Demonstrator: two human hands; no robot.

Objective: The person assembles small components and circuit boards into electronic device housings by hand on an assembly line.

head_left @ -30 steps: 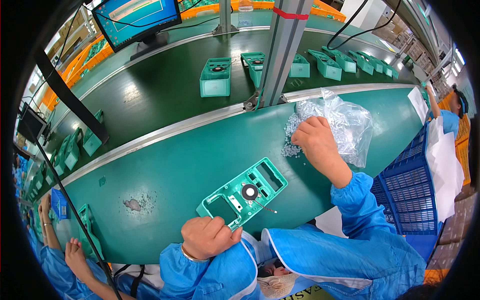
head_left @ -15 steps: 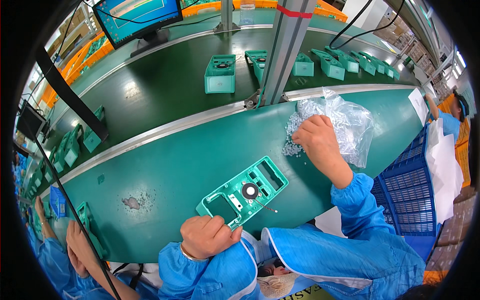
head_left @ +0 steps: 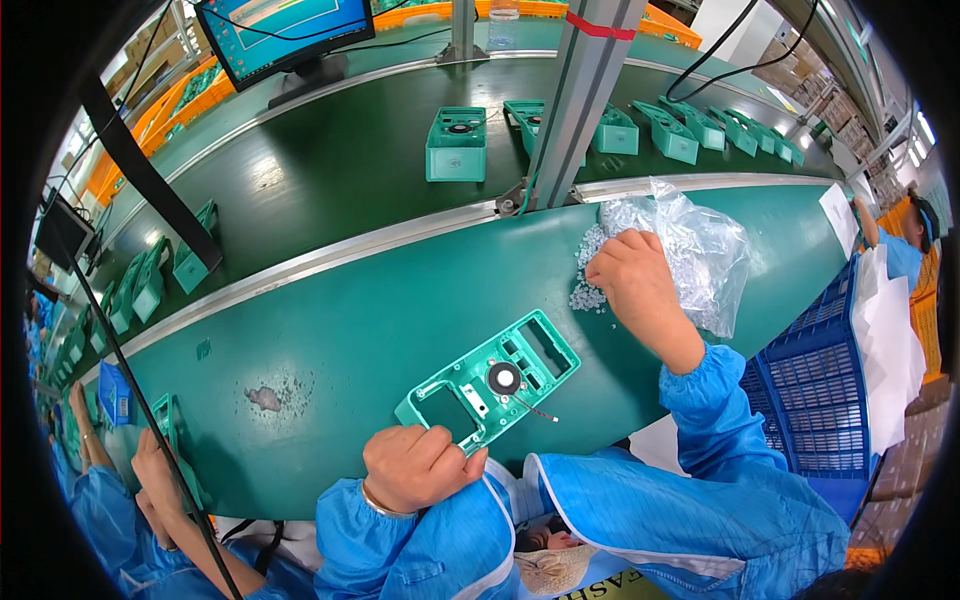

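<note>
My left hand [head_left: 420, 468] is closed on the near edge of a green plastic housing [head_left: 462, 388], which lies tilted on the green table, its inner side up. A round black speaker-like part with a white centre [head_left: 504, 378] sits in the housing, and a short cable with a small plug [head_left: 540, 412] trails from it over the edge. Over at the right, my right hand [head_left: 645, 300] has its fingertips pinched together at a pile of small translucent pieces [head_left: 588, 262]. Whether a piece is between those fingers is hidden. Beside that hand lies a clear plastic bag [head_left: 705, 255] of similar pieces.
Several green housings [head_left: 456, 150] stand on the dark belt [head_left: 330, 160] beyond the table's metal rail. A metal post [head_left: 580, 110] rises at the rail. A blue crate [head_left: 815, 370] stands at the right. Another person's hands [head_left: 160, 480] are at the lower left.
The view has shifted slightly. The nearest housing on the belt appears a little farther right. My hands keep nearly the same places and poses.
</note>
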